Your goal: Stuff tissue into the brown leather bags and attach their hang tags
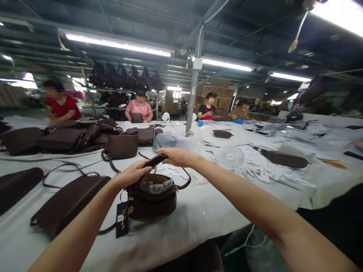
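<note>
A small dark brown handbag [153,200] stands upright on the white table [198,211] in front of me, its mouth open with clear plastic stuffing showing inside. A dark tag [121,221] hangs from its left side. My left hand [132,174] grips the bag's rim at the left. My right hand [176,156] is closed on the bag's brown handle [154,160], holding it up above the opening. A thin strap [185,181] curves off the bag's right side.
More brown bags lie at the left [68,200] and in a pile farther back [73,138]. A small white fan [229,156] and white paper sheets [255,166] lie at the right. A metal pole [193,98] stands mid-table. Several seated people work on the far side.
</note>
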Demonstrator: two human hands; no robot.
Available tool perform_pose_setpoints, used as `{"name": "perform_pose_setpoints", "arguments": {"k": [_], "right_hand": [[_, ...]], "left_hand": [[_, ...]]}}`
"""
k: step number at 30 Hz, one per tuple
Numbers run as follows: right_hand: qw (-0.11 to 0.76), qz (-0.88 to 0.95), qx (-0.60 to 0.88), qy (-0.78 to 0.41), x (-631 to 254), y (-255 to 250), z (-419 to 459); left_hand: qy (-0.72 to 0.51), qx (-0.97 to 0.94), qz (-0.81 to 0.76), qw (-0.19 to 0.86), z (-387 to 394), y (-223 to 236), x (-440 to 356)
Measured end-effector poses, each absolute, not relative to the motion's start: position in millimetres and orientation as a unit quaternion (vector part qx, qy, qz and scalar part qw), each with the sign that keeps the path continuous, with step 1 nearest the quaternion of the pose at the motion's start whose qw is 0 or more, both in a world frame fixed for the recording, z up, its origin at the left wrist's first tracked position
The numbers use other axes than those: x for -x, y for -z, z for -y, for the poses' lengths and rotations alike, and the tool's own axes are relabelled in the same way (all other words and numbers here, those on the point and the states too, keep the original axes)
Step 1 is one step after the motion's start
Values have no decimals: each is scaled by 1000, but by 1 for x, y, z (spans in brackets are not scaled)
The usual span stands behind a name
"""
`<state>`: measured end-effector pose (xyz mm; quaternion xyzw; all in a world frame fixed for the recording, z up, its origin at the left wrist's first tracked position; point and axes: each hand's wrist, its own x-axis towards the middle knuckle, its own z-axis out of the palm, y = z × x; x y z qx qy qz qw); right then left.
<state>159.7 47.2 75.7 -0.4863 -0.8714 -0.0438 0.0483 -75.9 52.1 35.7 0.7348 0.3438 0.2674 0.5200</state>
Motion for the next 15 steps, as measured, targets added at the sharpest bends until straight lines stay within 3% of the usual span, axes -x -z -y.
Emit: {"name": "perform_pose_setpoints", "arguments": {"k": [3, 7, 12, 15], "right_hand": [[37, 794, 606, -36, -203, -50, -55], [-23, 732, 679, -45, -244, 14, -50], [-12, 669, 743, -10, -228, 101, -49], [16, 632, 774, 32, -217, 129, -57]], "left_hand": [[-278, -682, -372, 565, -53, -30, 73], [-294, -629, -386, 608, -55, -27, 73], [-309, -608, -390, 618, -55, -24, 72], [-314, -578, -384, 649, -56, -21, 74]]}}
